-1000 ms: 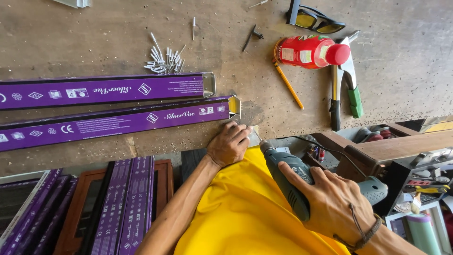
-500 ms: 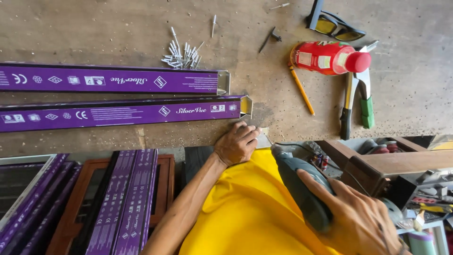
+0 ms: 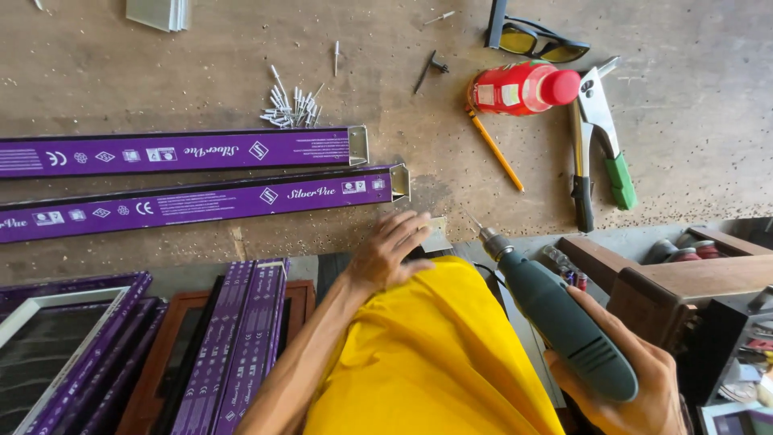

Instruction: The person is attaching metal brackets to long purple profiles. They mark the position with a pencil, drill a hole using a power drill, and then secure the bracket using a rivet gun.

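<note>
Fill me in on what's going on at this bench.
A person in a yellow shirt stands at a worn workbench. The right hand grips a green power drill, bit aimed at the bench edge. The left hand rests on a small metal bracket there, just below two purple-wrapped profiles. Rivets, a rivet tool, pencil and red bottle lie beyond.

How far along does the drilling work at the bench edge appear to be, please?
Done: two purple profiles lie on the bench. In hand: the right hand holds a green drill, while the left hand presses a small metal bracket. Left: the rivets and riveter lie untouched.
</note>
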